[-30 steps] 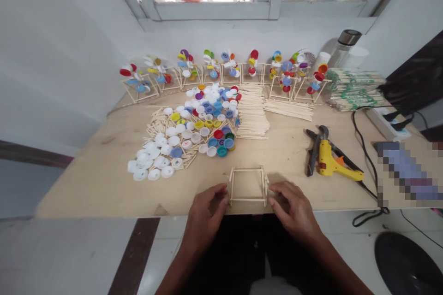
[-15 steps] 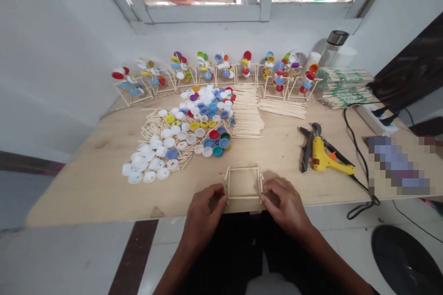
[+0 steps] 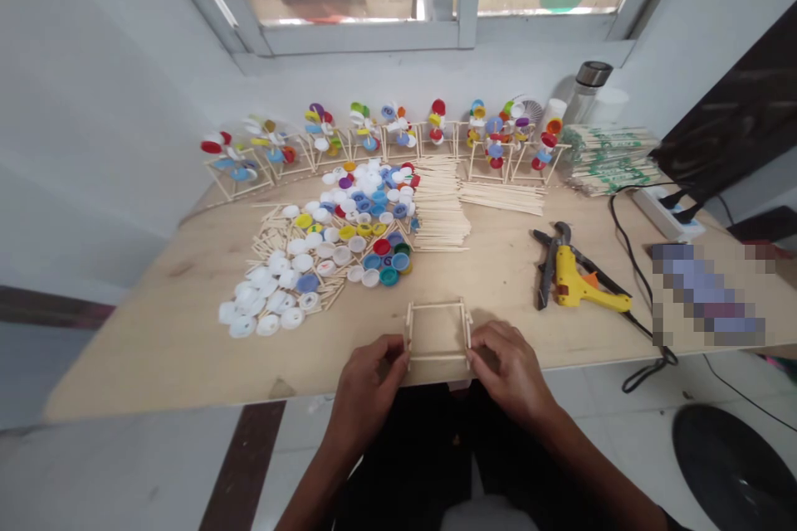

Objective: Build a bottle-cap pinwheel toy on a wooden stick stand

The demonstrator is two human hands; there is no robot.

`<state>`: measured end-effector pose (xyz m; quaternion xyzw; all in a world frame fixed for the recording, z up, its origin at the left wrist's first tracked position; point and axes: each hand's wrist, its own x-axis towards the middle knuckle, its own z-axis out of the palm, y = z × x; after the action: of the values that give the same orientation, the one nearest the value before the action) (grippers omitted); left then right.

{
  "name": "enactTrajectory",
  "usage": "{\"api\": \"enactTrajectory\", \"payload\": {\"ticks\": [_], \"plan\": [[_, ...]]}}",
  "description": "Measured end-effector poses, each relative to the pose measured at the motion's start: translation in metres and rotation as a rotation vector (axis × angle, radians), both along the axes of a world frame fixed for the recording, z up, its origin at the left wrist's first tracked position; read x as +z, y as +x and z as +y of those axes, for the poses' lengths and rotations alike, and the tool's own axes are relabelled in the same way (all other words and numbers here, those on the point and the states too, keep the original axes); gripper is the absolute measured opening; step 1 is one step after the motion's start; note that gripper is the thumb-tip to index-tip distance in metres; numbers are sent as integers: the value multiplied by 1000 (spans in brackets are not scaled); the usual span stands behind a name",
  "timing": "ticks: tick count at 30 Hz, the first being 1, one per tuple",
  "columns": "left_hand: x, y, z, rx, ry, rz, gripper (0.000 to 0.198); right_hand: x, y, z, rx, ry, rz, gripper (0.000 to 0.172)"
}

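A small frame of wooden sticks (image 3: 437,357) is at the front edge of the table, between my two hands. My left hand (image 3: 372,373) pinches its left side with thumb and fingers. On the opposite side, my right hand (image 3: 509,361) grips the frame the same way. Ahead and to the left lie loose plastic bottle caps (image 3: 274,286), mostly white, with some blue, yellow, red and green ones. Short cut sticks (image 3: 274,232) are scattered under and around the caps. A pile of longer sticks (image 3: 439,211) lies beyond the frame.
Finished-looking stick stands with coloured caps (image 3: 324,129) line the wall. To the right lie a yellow glue gun (image 3: 579,282) and black-handled cutters (image 3: 546,265). Further right are bagged sticks (image 3: 613,158), a bottle (image 3: 585,95), a power strip (image 3: 669,214) and a black cable (image 3: 641,265).
My view has shifted slightly, so the table's contents sit a little further left. Both hands keep their hold on the stick frame, which stays almost in place.
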<state>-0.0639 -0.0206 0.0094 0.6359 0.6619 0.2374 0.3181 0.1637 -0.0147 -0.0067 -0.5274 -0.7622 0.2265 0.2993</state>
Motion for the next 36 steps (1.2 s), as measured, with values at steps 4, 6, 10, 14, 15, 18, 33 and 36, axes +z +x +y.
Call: {"api": "enactTrajectory", "payload": {"ticks": [4,6,10,14,15,18,33,36], "plan": [[2,2,4,-29,49,25,22,3,4,0,-12,11,7,9],[5,5,9,-47,84,33,22,6,7,1,-22,26,5,9],[12,13,25,-98,147,35,19,11,15,8,-52,70,0,9],[19,27,49,-173,191,24,15,17,26,20,-80,92,15,9],[20,31,56,-201,196,16,14,19,29,23,-88,102,16,8],[25,43,77,-270,212,-9,12,24,40,35,-115,131,5,8],[32,93,179,-318,281,53,8,43,84,122,-203,109,-153,8],[29,103,191,-309,279,109,10,43,90,138,-204,101,-199,8]]}}
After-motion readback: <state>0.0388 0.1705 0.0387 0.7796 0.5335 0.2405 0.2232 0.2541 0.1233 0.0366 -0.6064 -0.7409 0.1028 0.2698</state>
